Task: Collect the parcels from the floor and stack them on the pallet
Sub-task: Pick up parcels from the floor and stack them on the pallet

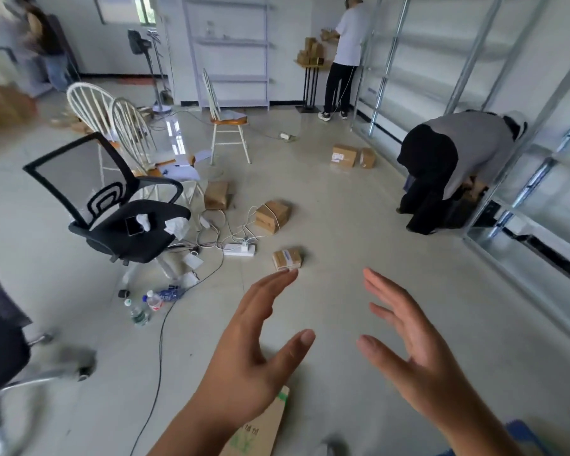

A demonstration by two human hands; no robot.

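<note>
Brown cardboard parcels lie scattered on the pale floor. A small taped parcel (287, 259) sits just beyond my left fingertips. A parcel tied with white cord (272, 215) lies farther off, and another parcel (216, 194) rests near the chairs. Two more parcels (344, 155) stand far right of centre. My left hand (254, 343) and my right hand (408, 343) are stretched forward, fingers spread, palms facing each other, holding nothing. A cardboard piece with green print (260, 432) lies beneath my left forearm. No pallet is visible.
A black office chair (125, 225) stands left, with white wooden chairs (125, 126) behind it. A power strip (239, 250) with tangled cables and bottles (145, 307) lie on the floor. A person (448, 166) bends by the metal racks at right. Another person (346, 51) stands at the back.
</note>
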